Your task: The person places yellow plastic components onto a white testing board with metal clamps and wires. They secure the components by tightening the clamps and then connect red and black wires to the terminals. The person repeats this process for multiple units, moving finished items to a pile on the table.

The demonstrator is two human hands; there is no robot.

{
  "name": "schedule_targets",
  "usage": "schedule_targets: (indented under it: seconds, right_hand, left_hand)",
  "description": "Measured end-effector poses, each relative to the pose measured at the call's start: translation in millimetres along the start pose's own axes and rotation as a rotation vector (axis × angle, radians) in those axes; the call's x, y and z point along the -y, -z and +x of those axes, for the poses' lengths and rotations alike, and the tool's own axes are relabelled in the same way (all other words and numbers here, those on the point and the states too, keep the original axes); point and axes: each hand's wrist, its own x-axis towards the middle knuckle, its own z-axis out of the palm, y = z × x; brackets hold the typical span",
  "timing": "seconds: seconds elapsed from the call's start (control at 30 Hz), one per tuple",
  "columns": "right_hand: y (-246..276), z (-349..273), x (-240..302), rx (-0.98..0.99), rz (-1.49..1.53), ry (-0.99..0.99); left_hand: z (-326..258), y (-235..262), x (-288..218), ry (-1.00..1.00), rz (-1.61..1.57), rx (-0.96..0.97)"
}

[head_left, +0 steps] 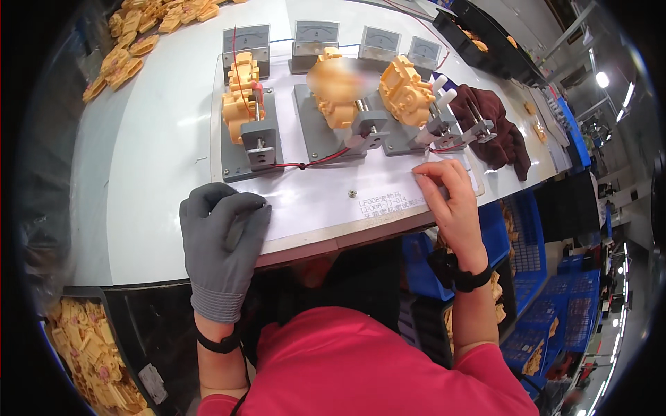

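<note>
My left hand [225, 239], in a grey knit glove, rests at the front left edge of a white-topped board [312, 225]. Its fingers are loosely bent and hold nothing that I can see. My bare right hand [454, 204] lies at the board's front right, thumb and forefinger curved with a gap between them, also empty. Beyond the hands stand three grey fixtures, each bearing a yellow plastic housing: the left one [236, 118], the middle one [340, 111], partly blurred, and the right one [406, 93]. Red and black wires [316, 163] run between the fixtures.
Several analog meters [316, 38] stand behind the fixtures. Loose yellow housings [128, 52] pile up at the far left. A dark brown cloth [489, 121] lies right of the fixtures. A black tray [489, 38] sits at the back right; blue crates [569, 305] stand below the table.
</note>
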Motion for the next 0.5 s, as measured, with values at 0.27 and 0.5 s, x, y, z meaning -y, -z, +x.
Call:
schedule_targets:
  seconds: [0.27, 0.5]
  right_hand:
    - [-1.3, -1.7, 1.1, -0.004, 0.025, -0.018]
    - [-0.6, -2.1, 2.1, 0.005, 0.041, -0.04]
  left_hand:
    - [-0.5, 0.3, -0.2, -0.002, 0.01, -0.003]
    - [0.6, 1.6, -1.3, -0.006, 0.028, 0.009]
